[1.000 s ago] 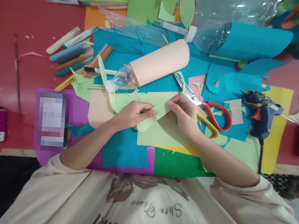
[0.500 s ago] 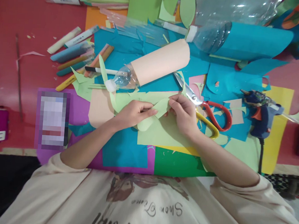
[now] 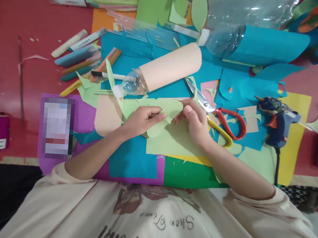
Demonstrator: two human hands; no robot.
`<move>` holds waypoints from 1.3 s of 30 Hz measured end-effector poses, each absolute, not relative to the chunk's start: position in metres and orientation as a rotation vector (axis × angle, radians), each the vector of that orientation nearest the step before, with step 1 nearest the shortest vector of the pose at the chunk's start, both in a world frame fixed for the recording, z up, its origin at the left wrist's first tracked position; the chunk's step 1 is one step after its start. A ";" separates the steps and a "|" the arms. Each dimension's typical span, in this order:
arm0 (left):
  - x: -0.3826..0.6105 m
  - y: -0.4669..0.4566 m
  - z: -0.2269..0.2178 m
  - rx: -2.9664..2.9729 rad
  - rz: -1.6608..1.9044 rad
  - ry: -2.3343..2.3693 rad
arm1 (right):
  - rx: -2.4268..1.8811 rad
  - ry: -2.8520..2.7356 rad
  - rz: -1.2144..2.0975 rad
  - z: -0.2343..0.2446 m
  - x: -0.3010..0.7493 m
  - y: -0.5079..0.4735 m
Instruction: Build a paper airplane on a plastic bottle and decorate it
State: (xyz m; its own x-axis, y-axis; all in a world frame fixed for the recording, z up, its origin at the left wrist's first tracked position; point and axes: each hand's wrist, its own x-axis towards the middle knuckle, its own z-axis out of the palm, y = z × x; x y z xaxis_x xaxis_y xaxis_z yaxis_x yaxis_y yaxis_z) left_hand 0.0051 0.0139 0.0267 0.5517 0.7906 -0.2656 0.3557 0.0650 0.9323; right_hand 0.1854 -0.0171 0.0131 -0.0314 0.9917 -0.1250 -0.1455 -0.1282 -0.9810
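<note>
My left hand (image 3: 144, 122) pinches light green paper pieces (image 3: 173, 107) between thumb and fingers. They overlap, with rounded ends showing to the right and below the fingertips. My right hand (image 3: 196, 121) is closed loosely at their right end, its thumb and bent fingers at the edge. Under both hands lies a light green sheet (image 3: 179, 144). Above them rests a plastic bottle wrapped in peach paper (image 3: 170, 67), tilted, with a green leaf-shaped strip (image 3: 110, 74) by its cap. Scissors (image 3: 221, 123) with red and yellow handles lie beside my right hand.
A blue glue gun (image 3: 280, 129) lies at right, its cord running toward me. Markers (image 3: 79, 55) are heaped at left, above a phone (image 3: 57, 128) that is blurred out. A bottle wrapped in blue paper (image 3: 273, 45) lies at the back right. Paper scraps cover much of the table.
The green paper pieces have turned in my fingers, so a rounded end now points right. My right thumb has shifted slightly back from the paper. My left hand stays nearly in place.
</note>
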 end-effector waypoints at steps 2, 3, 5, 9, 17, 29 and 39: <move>0.006 0.013 0.027 1.528 0.462 1.025 | -1.219 -1.168 1.378 0.017 0.185 -0.017; 0.006 0.012 0.027 1.526 0.459 1.023 | -1.245 -1.197 1.370 0.019 0.185 -0.017; 0.006 0.011 0.027 1.524 0.423 1.004 | -1.283 -1.204 1.349 0.021 0.185 -0.017; 0.005 0.010 0.028 1.521 0.342 0.962 | -1.292 -1.186 1.326 0.021 0.185 -0.017; 0.006 0.010 0.030 1.508 0.266 0.984 | -1.309 -1.213 1.338 0.021 0.185 -0.017; 0.006 0.009 0.030 1.495 0.291 1.016 | -1.315 -1.209 1.349 0.021 0.185 -0.016; 0.012 0.002 0.027 1.367 0.570 1.120 | -1.265 -1.407 1.330 0.018 0.182 -0.020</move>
